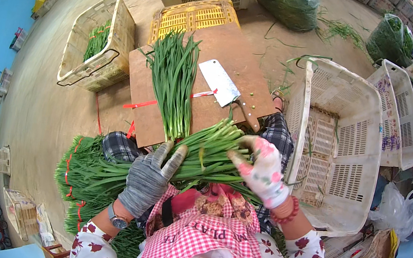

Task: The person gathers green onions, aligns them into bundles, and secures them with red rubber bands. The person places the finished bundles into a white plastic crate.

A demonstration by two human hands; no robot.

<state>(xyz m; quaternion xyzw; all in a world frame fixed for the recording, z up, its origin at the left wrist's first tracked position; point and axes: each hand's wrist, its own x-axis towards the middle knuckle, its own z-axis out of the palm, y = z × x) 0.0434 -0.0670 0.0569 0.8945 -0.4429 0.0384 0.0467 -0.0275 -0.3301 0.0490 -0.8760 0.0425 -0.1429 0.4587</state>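
My left hand [151,177], in a grey knit glove, grips a loose bunch of garlic chives [205,157] across my lap. At its cut stem ends, my right hand [261,169], in a white floral glove, has its thumb and fingers around some stalks; their tips are slightly blurred. Another bunch of chives [173,82] lies lengthwise on the brown board [223,50] before me. To its right rests a cleaver [222,84] with a wooden handle. Red ties [140,104] lie on the board, one partly over the blade.
Banded chive bundles [80,173] are stacked at my left. A crate [98,41] with chives stands front left; a large white crate [334,150] stands at my right. Beyond the board are a yellow crate [196,16] and a bag of greens [289,3]. Scraps litter the floor.
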